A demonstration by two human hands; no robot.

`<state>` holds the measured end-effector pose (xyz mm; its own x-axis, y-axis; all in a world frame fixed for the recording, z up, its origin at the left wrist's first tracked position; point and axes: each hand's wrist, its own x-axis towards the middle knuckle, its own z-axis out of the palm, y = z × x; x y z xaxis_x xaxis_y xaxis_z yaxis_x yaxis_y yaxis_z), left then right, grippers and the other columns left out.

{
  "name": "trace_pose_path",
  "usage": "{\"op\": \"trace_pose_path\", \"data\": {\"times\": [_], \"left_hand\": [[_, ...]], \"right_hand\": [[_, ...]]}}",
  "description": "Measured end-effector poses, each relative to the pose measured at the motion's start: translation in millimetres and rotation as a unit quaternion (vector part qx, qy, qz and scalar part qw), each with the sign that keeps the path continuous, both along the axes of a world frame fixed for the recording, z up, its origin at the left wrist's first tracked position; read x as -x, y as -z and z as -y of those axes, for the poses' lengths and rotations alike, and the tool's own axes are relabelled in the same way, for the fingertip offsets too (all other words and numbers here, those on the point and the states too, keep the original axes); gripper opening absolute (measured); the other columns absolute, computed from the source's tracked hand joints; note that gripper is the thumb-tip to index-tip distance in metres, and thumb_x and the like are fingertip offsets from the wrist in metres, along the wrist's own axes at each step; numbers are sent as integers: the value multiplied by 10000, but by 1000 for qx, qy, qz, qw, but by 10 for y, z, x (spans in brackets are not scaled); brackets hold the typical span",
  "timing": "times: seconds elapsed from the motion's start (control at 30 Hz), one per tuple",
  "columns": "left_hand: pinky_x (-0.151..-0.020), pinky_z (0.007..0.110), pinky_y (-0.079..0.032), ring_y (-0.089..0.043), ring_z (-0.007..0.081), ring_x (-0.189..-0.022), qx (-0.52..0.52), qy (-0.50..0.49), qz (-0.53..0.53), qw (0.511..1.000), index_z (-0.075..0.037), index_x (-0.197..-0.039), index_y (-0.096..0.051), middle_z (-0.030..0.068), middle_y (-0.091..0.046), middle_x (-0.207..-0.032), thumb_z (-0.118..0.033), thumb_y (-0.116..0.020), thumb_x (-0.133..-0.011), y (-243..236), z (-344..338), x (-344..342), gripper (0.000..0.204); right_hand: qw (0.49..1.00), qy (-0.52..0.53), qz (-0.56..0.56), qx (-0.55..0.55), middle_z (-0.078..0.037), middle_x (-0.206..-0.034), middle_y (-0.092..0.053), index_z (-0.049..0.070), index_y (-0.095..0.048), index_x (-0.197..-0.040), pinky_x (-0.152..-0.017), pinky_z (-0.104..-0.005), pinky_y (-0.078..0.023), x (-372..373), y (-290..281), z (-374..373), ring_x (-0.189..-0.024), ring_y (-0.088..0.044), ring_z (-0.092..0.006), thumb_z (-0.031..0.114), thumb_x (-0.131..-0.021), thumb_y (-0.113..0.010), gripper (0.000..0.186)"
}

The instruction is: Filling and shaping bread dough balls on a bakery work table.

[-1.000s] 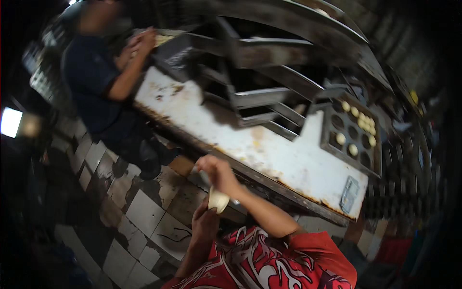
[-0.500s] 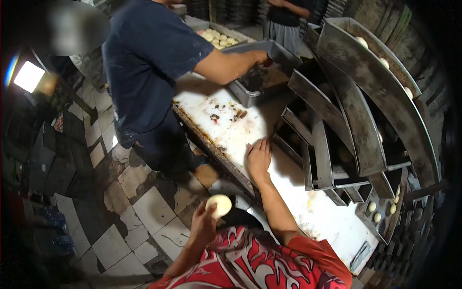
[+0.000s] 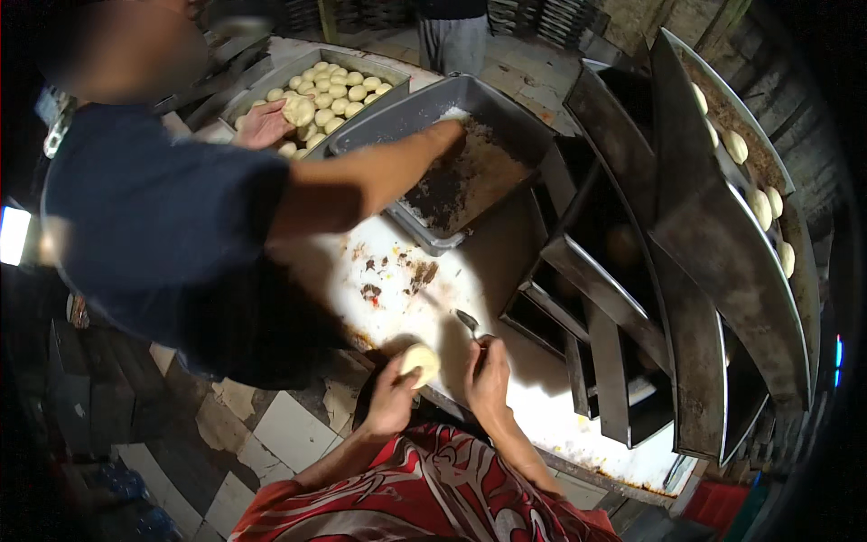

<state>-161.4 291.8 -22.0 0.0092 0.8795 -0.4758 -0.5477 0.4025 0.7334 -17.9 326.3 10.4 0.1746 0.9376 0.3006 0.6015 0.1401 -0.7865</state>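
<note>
My left hand [image 3: 388, 399] is closed round a pale, flattened round of dough [image 3: 421, 363], holding it up at the table's near edge. Just to its right, my right hand [image 3: 489, 375] grips a small metal spoon [image 3: 466, 320], whose bowl points away from me over the white tabletop [image 3: 406, 244]. Beyond the spoon stands a grey tub [image 3: 432, 242] with a brown and whitish crumbly filling [image 3: 492, 176] inside. A co-worker's hand [image 3: 444, 137] reaches into that tub. The co-worker's other hand [image 3: 262, 125] holds a flattened dough piece [image 3: 299, 111].
A metal tray [image 3: 394, 99] of several dough balls stands at the far left. Long dark metal pans [image 3: 722, 244] are stacked crosswise on the right, with dough pieces [image 3: 760, 208] in the top one. The co-worker [image 3: 153, 235] stands close on my left. Another person [image 3: 452, 41] is farther back.
My right hand, earlier flat on the tabletop, now holds the spoon. The dough stays in my left hand. The view has shifted, showing more of the tub and dough tray.
</note>
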Motion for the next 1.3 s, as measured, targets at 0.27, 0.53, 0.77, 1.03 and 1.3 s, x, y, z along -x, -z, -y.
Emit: {"op": "trace_pose_path", "data": {"times": [0.27,0.53,0.77,1.03,1.3], "left_hand": [[-965,289,-395,-491,178,-1151,-91,271,146,947,12,-1319,-374,115,-523,-1225,-98,-511,-901,-861,-732,582,453],[-976,384,-398,-486,244,-1166,-42,94,238,966,31,-1261,-432,133,-533,-1220,-224,-496,-871,-391,-1177,1301,471],[-1010,367,-402,-486,259,-1182,-114,166,203,958,72,-1343,-296,190,-449,-1301,43,-355,-863,-835,-1952,1468,484],[-1007,475,-408,-465,339,-1190,-169,119,88,975,46,-1304,-339,199,-444,-1293,-71,-409,-953,-857,-2448,975,377],[-825,318,-521,-595,203,-958,-132,-76,136,979,5,-1143,-488,118,-581,-1073,-135,-489,-931,-915,-2516,373,254]], "right_hand": [[926,-19,314,-208,-229,-922,-643,32,-629,-1025,-683,-457,-515,164,-545,-1978,-832,-640,-363,54,-815,-445,281],[773,-189,516,317,-182,-882,-663,12,-676,-850,-658,-428,-521,697,-430,-2848,-845,-652,-326,77,-762,-553,165],[831,-306,333,324,-113,-771,-654,25,-667,-851,-609,-355,-465,131,-364,-2816,-696,-622,-221,172,-834,-549,189],[998,5,-61,-26,-142,-793,-623,63,-594,-1011,-708,-325,-477,584,-888,-1987,-722,-611,-226,172,-893,-547,167],[988,75,53,-120,-156,-878,-503,7,-577,-1164,-687,-339,-451,826,-471,-1118,-768,-510,-281,-145,-744,-531,448]]}}
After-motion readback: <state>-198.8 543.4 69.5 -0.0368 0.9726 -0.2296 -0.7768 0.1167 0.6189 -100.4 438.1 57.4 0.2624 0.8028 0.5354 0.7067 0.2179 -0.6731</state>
